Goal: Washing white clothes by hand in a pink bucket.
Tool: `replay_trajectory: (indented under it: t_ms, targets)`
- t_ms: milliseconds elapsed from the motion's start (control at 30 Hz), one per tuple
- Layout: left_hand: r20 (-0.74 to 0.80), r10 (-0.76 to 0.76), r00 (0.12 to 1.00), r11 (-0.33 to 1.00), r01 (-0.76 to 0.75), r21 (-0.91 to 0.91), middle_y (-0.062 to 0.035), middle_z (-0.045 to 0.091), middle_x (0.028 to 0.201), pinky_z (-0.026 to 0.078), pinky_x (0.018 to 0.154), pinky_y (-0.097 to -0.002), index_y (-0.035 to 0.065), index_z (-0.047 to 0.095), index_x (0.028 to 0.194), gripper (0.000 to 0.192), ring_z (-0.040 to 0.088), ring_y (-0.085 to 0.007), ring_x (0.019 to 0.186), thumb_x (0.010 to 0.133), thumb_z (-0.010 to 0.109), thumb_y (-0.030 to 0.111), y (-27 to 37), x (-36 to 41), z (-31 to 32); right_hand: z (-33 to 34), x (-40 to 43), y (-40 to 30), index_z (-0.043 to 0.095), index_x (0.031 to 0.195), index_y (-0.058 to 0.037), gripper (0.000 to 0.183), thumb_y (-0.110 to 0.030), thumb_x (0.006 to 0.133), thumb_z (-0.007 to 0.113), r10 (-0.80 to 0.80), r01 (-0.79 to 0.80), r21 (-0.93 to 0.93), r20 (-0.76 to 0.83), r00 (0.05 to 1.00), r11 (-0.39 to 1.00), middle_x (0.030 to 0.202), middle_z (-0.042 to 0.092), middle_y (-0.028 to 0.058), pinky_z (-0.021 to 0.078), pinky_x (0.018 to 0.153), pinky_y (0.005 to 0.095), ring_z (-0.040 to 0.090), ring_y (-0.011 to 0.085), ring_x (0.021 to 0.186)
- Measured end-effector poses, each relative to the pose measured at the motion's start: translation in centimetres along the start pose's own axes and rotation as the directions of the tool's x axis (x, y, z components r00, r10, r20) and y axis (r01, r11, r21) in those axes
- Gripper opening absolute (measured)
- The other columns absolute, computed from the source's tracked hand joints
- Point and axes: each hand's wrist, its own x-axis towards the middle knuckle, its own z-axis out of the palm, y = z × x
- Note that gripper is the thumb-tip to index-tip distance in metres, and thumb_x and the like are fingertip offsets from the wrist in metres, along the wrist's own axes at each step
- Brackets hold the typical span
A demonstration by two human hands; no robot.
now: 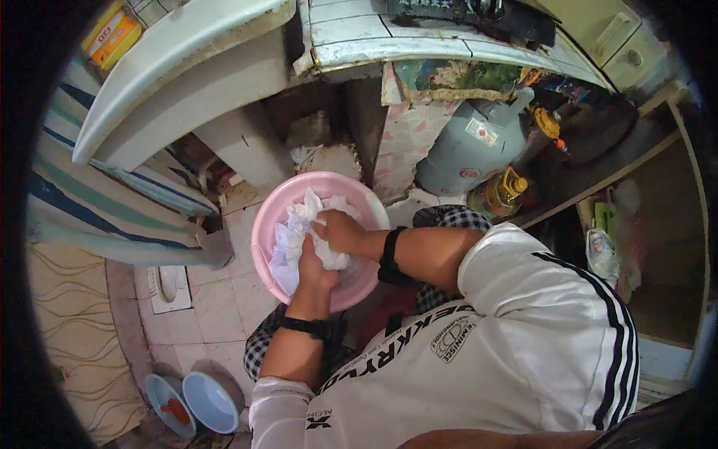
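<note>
A round pink plastic basin stands on the tiled floor in front of me. White wet-looking cloth is bunched in it, with a pale lavender-white part lying against the basin's left side. My left hand grips the cloth from below, thumb pointing up. Just above and to the right, my right hand is closed on the same cloth, its fingers curled. The two hands are close together over the basin. Some fingers of my left hand are hidden by the cloth.
Two light blue basins sit at the lower left, one holding a red item. A squat toilet pan is set in the floor. Beyond are a white sink, a striped curtain, a grey gas cylinder and an oil bottle.
</note>
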Motion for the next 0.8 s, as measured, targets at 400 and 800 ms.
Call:
replay_trajectory:
  t_ms: [400,800]
  targets:
    - [0.161,-0.107,0.981,0.987,0.124,-0.099,-0.0107,0.052,0.127,0.042,0.098,-0.0459,0.0126,0.043,0.132,0.050,0.051,-0.0284,0.115,0.095,0.042,0.046,-1.0,1.9,-3.1,-0.8,-2.3,-1.8,0.063,0.096,-0.0070,0.027,-0.032,0.086,0.056,-0.245,0.251,-0.189,0.053,0.968,0.949,0.096,0.060,0.0186,0.0468,0.077,0.0462,0.059,0.0382,0.088]
    - [0.340,0.017,0.940,0.998,0.002,-0.055,-0.0102,0.052,0.127,0.041,0.099,-0.0450,0.0123,0.043,0.133,0.051,0.051,-0.0282,0.115,0.095,0.042,0.047,0.5,2.0,-4.1,-0.9,-3.6,-5.2,0.057,0.093,-0.0066,0.024,-0.029,0.085,0.056,-0.305,0.316,-0.161,0.093,0.948,0.935,0.091,0.063,0.0173,0.0468,0.074,0.0455,0.061,0.0375,0.084]
